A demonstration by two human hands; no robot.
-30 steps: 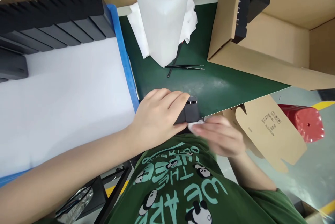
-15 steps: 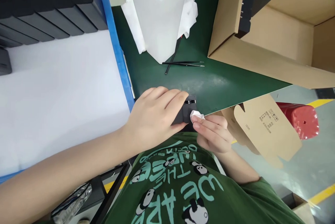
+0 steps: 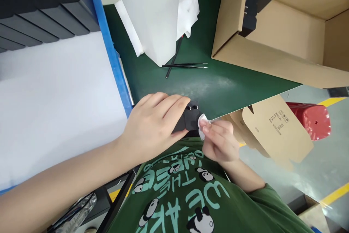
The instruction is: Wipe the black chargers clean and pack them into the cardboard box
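Observation:
My left hand [image 3: 155, 124] is wrapped over a black power adapter [image 3: 192, 116], box-shaped, with two shiny metal pins showing at its end. Much of its body is hidden under my palm and fingers. Between the thumb and fingertips of my right hand [image 3: 219, 138] is a crumpled white wipe [image 3: 202, 121], at the adapter's right edge. Both hands are close to my body, by the near edge of the green table [image 3: 218, 96].
Left is a blue-rimmed tray [image 3: 109, 55] with several black units. Black tweezers [image 3: 188, 65] lie across a thin black stick [image 3: 170, 69], below a white bag [image 3: 152, 15] and white cloths [image 3: 188, 5]. A cardboard box [image 3: 272, 56] stands right; a red roll [image 3: 313, 120] lies beyond the table.
The view has shifted slightly, so the table things sit further left. My right hand has drawn the wipe to the adapter's outer edge; my left hand keeps its grip.

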